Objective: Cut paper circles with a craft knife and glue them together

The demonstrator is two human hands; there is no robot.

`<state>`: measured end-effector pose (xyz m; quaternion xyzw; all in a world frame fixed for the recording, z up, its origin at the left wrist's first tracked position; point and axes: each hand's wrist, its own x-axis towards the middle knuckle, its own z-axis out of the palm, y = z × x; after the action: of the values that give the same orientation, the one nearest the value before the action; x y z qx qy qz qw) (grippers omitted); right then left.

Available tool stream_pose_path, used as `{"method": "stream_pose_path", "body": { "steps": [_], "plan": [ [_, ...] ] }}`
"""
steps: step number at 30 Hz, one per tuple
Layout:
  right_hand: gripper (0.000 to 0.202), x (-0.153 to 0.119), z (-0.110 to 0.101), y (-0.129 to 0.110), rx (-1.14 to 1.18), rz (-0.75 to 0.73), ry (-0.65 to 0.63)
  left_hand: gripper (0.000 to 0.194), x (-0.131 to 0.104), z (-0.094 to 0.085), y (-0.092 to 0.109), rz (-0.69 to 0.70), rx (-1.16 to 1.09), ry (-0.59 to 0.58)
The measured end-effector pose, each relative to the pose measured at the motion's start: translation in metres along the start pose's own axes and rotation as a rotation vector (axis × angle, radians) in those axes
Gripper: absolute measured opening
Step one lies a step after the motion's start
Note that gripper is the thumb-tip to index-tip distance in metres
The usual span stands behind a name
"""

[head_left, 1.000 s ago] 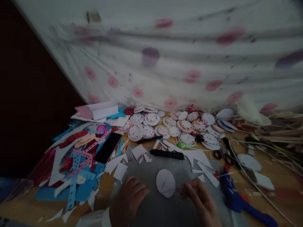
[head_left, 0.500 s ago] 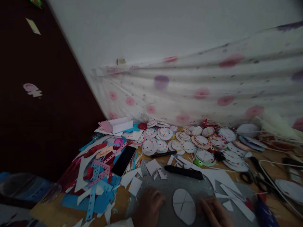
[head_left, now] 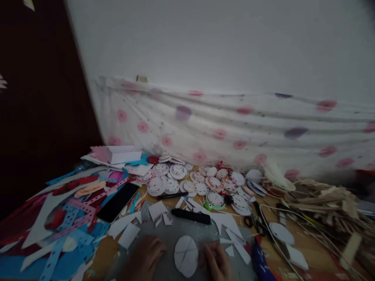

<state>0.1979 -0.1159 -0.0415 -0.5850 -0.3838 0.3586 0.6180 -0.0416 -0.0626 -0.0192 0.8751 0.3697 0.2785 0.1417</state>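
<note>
A white paper oval point(head_left: 186, 255) with crossed lines drawn on it lies flat on a grey mat point(head_left: 168, 242) between my hands. My left hand point(head_left: 148, 253) rests on the mat left of the oval, its fingers curled and apart from it, with nothing visible in them. Just right of the oval is my right hand point(head_left: 216, 259), fingers pressed together in a pinch; whatever may be between them is hidden. Beyond the oval lie a thick black marker-like stick point(head_left: 191, 216) and white paper scraps point(head_left: 158, 212). The picture is dim and the hands are slightly blurred.
Decorated paper discs point(head_left: 178, 171) are heaped at the back by a dotted cloth point(head_left: 219, 117). A phone point(head_left: 117, 201) and coloured foam scraps point(head_left: 63, 222) lie left. Scissors point(head_left: 258, 222), a white cable point(head_left: 275, 249) and brown strips point(head_left: 325, 203) are on the right.
The view has swung right, so the desk things appear farther left and the brown strips have come into sight. The oval still lies between both hands, which keep much the same pose.
</note>
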Motion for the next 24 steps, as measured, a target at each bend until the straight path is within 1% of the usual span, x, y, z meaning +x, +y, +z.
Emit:
{"method": "stream_pose_path", "body": {
  "steps": [2, 4, 8, 11, 18, 24],
  "plan": [
    [0.045, 0.000, -0.006, -0.001, -0.001, -0.004, -0.070, 0.019, 0.002, -0.005, 0.005, -0.017, -0.022, -0.029],
    [0.044, 0.000, -0.010, -0.002, -0.024, -0.012, -0.107, 0.019, 0.004, -0.008, 0.008, -0.036, -0.035, -0.057],
    [0.042, 0.000, -0.012, -0.003, -0.065, -0.004, -0.117, 0.020, 0.005, -0.010, 0.009, -0.045, -0.030, -0.092],
    [0.041, 0.000, -0.011, -0.003, -0.054, 0.006, -0.131, 0.021, 0.005, -0.009, 0.010, -0.049, -0.027, -0.098],
    [0.042, -0.001, -0.009, -0.012, -0.037, -0.001, -0.109, 0.019, 0.005, -0.009, 0.011, -0.028, -0.049, -0.070],
    [0.040, -0.008, 0.000, -0.021, 0.014, 0.000, -0.003, 0.020, 0.006, -0.012, 0.012, -0.047, -0.023, -0.098]
  ]
}}
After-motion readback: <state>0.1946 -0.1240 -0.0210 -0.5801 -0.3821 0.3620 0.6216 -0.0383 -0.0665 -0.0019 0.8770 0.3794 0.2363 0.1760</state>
